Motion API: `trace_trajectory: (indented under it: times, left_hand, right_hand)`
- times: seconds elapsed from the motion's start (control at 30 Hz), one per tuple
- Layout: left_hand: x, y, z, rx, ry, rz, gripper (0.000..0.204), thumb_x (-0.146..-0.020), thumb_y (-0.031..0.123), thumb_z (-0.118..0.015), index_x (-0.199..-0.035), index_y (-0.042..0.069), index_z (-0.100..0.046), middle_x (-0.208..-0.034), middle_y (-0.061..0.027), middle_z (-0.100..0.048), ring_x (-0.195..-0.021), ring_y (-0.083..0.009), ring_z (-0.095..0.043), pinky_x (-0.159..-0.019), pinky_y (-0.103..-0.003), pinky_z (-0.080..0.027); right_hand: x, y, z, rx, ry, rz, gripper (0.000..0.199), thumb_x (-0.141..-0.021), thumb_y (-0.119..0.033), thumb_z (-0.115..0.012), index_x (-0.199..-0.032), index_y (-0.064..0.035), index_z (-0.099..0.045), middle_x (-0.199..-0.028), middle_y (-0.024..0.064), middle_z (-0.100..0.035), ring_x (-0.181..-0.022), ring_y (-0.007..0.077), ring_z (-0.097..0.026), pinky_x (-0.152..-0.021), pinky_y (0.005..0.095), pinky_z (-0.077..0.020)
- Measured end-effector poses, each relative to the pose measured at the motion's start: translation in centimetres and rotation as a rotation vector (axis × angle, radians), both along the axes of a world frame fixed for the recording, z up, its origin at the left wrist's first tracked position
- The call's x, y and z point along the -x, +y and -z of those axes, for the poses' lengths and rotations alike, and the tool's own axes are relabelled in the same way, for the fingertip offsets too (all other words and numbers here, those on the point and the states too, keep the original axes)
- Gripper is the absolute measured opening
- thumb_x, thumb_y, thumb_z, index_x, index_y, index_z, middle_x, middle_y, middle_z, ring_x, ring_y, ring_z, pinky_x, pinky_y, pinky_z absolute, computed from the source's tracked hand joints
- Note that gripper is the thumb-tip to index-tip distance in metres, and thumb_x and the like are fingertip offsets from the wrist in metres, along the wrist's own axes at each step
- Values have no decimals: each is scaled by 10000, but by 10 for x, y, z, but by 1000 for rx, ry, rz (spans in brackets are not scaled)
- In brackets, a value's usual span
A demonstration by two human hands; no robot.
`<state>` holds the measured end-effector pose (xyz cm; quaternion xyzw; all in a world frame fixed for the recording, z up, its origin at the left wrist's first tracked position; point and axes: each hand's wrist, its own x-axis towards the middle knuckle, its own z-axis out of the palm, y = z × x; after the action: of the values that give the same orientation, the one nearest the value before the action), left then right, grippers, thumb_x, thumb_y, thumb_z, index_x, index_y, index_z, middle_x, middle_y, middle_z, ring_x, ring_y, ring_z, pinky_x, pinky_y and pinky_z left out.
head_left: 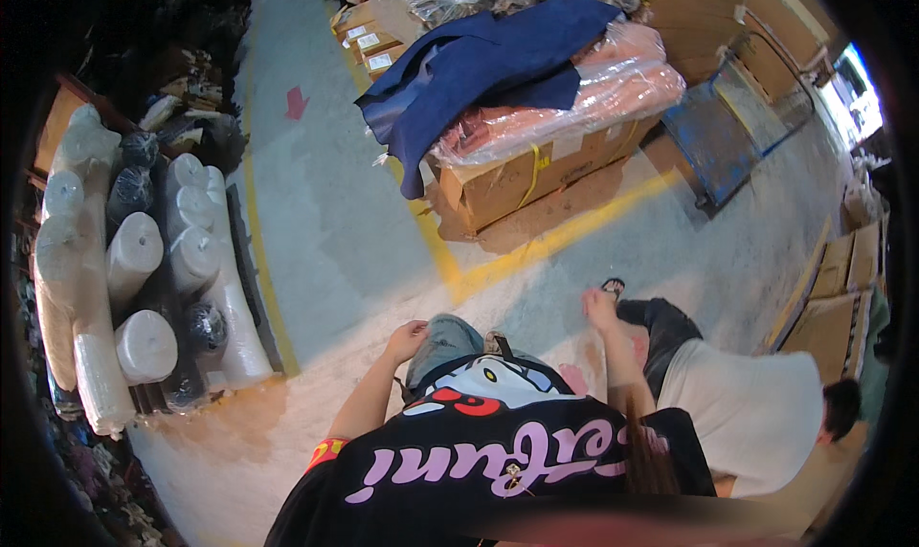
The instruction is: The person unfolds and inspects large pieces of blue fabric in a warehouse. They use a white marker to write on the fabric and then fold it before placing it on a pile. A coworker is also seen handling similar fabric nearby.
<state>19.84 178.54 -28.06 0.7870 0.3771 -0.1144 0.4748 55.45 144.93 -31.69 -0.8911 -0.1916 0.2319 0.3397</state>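
You are standing on the concrete floor [354,231], both hands empty.
Your left hand [406,339] is resting, fingers curled, on your thigh; your right hand [599,308] is hanging loosely open at four o'clock of the cardboard box [517,178].

Dim warehouse light, bright glare from an opening [855,92] at upper right, heavy fisheye bending with black vignette at the rim, soft blur along the lower edge, muted shadows on the concrete floor [325,231].

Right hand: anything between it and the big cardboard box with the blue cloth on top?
Nothing visible. The right hand is empty, and only bare floor with a yellow line lies between it and the box. A crouching person is off to the right.
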Motion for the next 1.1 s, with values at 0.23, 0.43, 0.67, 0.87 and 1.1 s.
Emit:
trace_trajectory:
  times: [0.23,0.43,0.67,0.87,1.1]
  left_hand:
    - [-114,153,56,264,-204,-535,399,-915,328,-567,-1143,4,-613,-945,-91,-671,-796,-145,-610,-741,-312,-496]
    - [-276,367,76,-35,-112,-580,387,-889,338,-559,-1082,11,-633,-816,-110,-638,-773,-210,-588,-684,-329,-459]
    - [-450,523,6,-607,-130,-297,590,-788,277,-638,-1312,55,-483,-1436,-188,-373,-1233,-376,-454,-1028,-413,-387]
    - [-525,543,-38,-753,232,-217,837,-738,282,-674,-1457,133,-274,-1538,-156,-193,-1357,-361,-308,-1056,-497,-339]
    - [-601,532,-62,-670,179,-296,840,-748,303,-680,-1465,152,-270,-1544,-155,-188,-1388,-338,-272,-1071,-511,-300]
  right_hand:
    - [-164,170,-112,-442,291,220,175,-939,-204,-490,-932,-67,-598,-597,6,-531,-490,69,-447,-445,224,-314]
    - [-171,230,-95,-294,539,402,198,-943,-265,-532,-926,-77,-593,-559,-31,-495,-382,39,-352,-350,197,-239]
    - [-299,354,-128,-239,221,154,228,-907,-241,-586,-860,-22,-625,-622,16,-558,-512,89,-478,-472,241,-363]
    - [-513,506,-153,-404,-359,-290,132,-867,-128,-605,-913,-10,-643,-857,107,-671,-833,213,-644,-768,324,-487]
    - [-688,693,-143,91,-559,-640,224,-874,-302,-549,-983,-162,-686,-1000,102,-681,-946,286,-646,-805,411,-508]
